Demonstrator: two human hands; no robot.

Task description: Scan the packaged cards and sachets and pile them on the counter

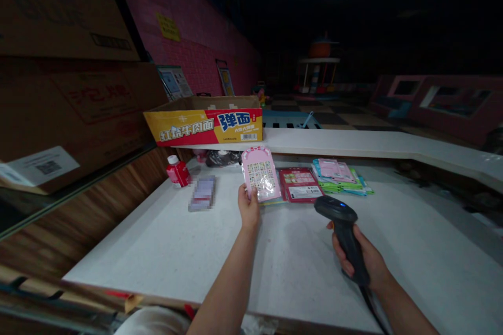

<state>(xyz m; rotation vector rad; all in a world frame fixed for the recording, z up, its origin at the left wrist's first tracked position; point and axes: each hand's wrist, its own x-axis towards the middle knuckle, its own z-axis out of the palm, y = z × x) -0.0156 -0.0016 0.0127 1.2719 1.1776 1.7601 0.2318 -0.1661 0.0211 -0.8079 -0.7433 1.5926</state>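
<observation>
On the white counter, work looks midway: the right hand wraps a black barcode scanner, colourful packets lie piled, and the left hand pinches a pink printed packet, tilted up left of the pile, not laid flat.
</observation>
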